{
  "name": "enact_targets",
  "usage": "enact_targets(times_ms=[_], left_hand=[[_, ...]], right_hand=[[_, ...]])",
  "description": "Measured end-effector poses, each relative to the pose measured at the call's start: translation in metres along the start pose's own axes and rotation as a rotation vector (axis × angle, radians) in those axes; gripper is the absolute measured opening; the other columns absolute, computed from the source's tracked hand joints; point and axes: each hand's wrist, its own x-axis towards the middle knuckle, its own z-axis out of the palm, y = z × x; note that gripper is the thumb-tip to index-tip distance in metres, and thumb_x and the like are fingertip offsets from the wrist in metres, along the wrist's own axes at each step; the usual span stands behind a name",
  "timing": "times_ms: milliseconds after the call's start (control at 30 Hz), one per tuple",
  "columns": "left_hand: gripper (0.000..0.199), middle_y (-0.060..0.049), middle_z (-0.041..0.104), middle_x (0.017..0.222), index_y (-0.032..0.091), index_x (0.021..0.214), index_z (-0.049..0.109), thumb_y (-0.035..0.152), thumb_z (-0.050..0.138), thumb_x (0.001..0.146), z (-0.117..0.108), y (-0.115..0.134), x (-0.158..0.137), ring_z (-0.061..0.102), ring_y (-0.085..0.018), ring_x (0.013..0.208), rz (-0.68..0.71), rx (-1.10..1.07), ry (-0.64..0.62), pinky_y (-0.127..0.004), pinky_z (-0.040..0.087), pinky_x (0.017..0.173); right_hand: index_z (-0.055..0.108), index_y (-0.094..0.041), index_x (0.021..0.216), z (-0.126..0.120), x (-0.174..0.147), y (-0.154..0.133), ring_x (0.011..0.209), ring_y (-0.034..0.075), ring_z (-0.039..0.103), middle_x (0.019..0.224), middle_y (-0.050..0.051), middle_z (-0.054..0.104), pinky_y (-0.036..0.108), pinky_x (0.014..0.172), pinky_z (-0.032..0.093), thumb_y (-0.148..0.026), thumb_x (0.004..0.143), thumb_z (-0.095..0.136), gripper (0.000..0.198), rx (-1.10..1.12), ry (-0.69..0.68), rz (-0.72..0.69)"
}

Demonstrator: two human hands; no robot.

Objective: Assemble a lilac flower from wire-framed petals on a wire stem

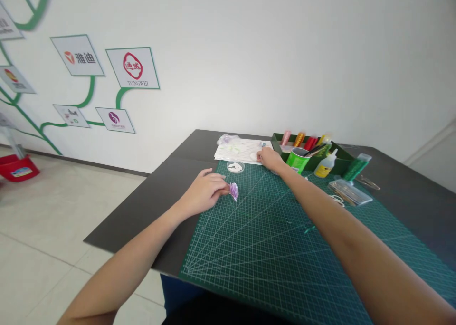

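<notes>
My left hand [204, 192] pinches a small purple-and-white flower-like piece [233, 191] between thumb and fingertips, just above the green cutting mat [242, 249]. Farther off, my right hand [270, 158] reaches to the front right of a stack of white paper [230, 151]. Its fingers are closed together near a pale round shape on the paper, and what they hold is too small to make out. Between the hands, a shallow clear dish [235, 167] with white and dark contents sits at the mat's far edge. Crumpled clear wrap [228, 139] with a purple tint lies on the paper.
At the back right, a dark green box [344, 166] holds several coloured glitter tubes. Before it stand a green can [298, 159], a glue bottle [326, 164] and a green glitter tube [357, 167]. A clear case [350, 192] and white-handled scissors [337, 200] lie right of my forearm.
</notes>
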Motion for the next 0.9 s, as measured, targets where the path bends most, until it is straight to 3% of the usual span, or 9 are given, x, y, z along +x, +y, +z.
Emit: enact_targets(times_ms=[100, 167, 233, 333, 400, 533, 667, 733, 900], left_hand=[[0.023, 0.0, 0.073, 0.093, 0.023, 0.087, 0.068, 0.023, 0.047, 0.097, 0.001, -0.003, -0.001, 0.065, -0.019, 0.1, -0.032, 0.003, -0.004, -0.051, 0.018, 0.117], [0.022, 0.0, 0.073, 0.09, 0.022, 0.088, 0.068, 0.022, 0.047, 0.097, 0.001, -0.005, -0.001, 0.066, -0.017, 0.092, -0.053, -0.005, -0.008, -0.052, 0.021, 0.116], [0.022, 0.0, 0.072, 0.085, 0.021, 0.087, 0.067, 0.022, 0.048, 0.096, 0.002, -0.005, 0.0, 0.066, -0.017, 0.084, -0.062, -0.021, -0.02, -0.05, 0.029, 0.113], [0.024, -0.002, 0.071, 0.079, 0.02, 0.085, 0.068, 0.027, 0.049, 0.097, 0.002, -0.003, 0.002, 0.066, -0.018, 0.082, -0.057, -0.066, -0.04, -0.042, 0.044, 0.1], [0.023, -0.003, 0.072, 0.089, 0.02, 0.087, 0.069, 0.028, 0.05, 0.097, 0.003, -0.002, 0.002, 0.066, -0.02, 0.094, -0.039, -0.101, -0.02, -0.042, 0.045, 0.1], [0.018, -0.004, 0.07, 0.118, 0.022, 0.09, 0.069, 0.028, 0.053, 0.096, 0.003, -0.001, 0.001, 0.057, -0.023, 0.122, -0.037, -0.13, 0.054, -0.049, 0.034, 0.11], [0.021, 0.0, 0.074, 0.092, 0.021, 0.091, 0.068, 0.028, 0.049, 0.098, 0.001, 0.001, 0.003, 0.068, -0.017, 0.091, -0.083, -0.147, 0.011, -0.049, 0.029, 0.114], [0.021, 0.0, 0.074, 0.091, 0.021, 0.092, 0.068, 0.028, 0.049, 0.098, 0.0, 0.002, 0.004, 0.067, -0.016, 0.088, -0.08, -0.172, 0.012, -0.047, 0.032, 0.112], [0.022, -0.003, 0.072, 0.088, 0.017, 0.09, 0.067, 0.031, 0.052, 0.096, 0.002, 0.0, 0.004, 0.067, -0.016, 0.082, -0.208, -0.408, 0.043, -0.031, 0.051, 0.081]], right_hand=[[0.068, -0.014, 0.108, 0.004, -0.001, -0.009, 0.106, 0.028, 0.055, 0.11, 0.016, 0.06, 0.033, 0.084, 0.044, -0.026, 0.091, 0.06, 0.022, 0.026, 0.027, -0.058], [0.066, -0.017, 0.112, 0.009, -0.008, -0.021, 0.102, 0.024, 0.056, 0.106, 0.012, 0.06, 0.031, 0.085, 0.043, -0.036, 0.095, 0.055, 0.028, 0.137, 0.066, -0.232], [0.066, -0.018, 0.11, 0.015, -0.015, -0.035, 0.098, 0.023, 0.055, 0.102, 0.01, 0.059, 0.031, 0.085, 0.042, -0.039, 0.094, 0.056, 0.028, 0.202, 0.059, -0.376], [0.066, -0.017, 0.103, 0.024, -0.021, -0.051, 0.098, 0.023, 0.053, 0.101, 0.01, 0.058, 0.03, 0.083, 0.04, -0.028, 0.095, 0.054, 0.019, 0.197, 0.05, -0.447], [0.067, -0.016, 0.097, 0.026, -0.021, -0.056, 0.095, 0.023, 0.052, 0.098, 0.011, 0.057, 0.03, 0.081, 0.039, -0.023, 0.096, 0.051, 0.018, 0.185, 0.06, -0.458], [0.067, -0.016, 0.093, 0.019, -0.012, -0.053, 0.094, 0.023, 0.051, 0.094, 0.01, 0.057, 0.031, 0.082, 0.038, -0.021, 0.096, 0.047, 0.021, 0.204, 0.124, -0.469], [0.068, -0.015, 0.092, 0.013, 0.009, -0.043, 0.099, 0.023, 0.052, 0.096, 0.011, 0.058, 0.031, 0.081, 0.039, -0.022, 0.096, 0.049, 0.02, 0.207, 0.157, -0.385], [0.069, -0.015, 0.092, 0.016, 0.021, -0.039, 0.102, 0.024, 0.051, 0.098, 0.012, 0.058, 0.03, 0.079, 0.039, -0.02, 0.095, 0.051, 0.019, 0.176, 0.118, -0.32], [0.07, -0.015, 0.102, 0.023, 0.036, -0.039, 0.104, 0.026, 0.052, 0.104, 0.013, 0.06, 0.031, 0.079, 0.041, -0.022, 0.093, 0.054, 0.02, 0.179, 0.077, -0.199]])
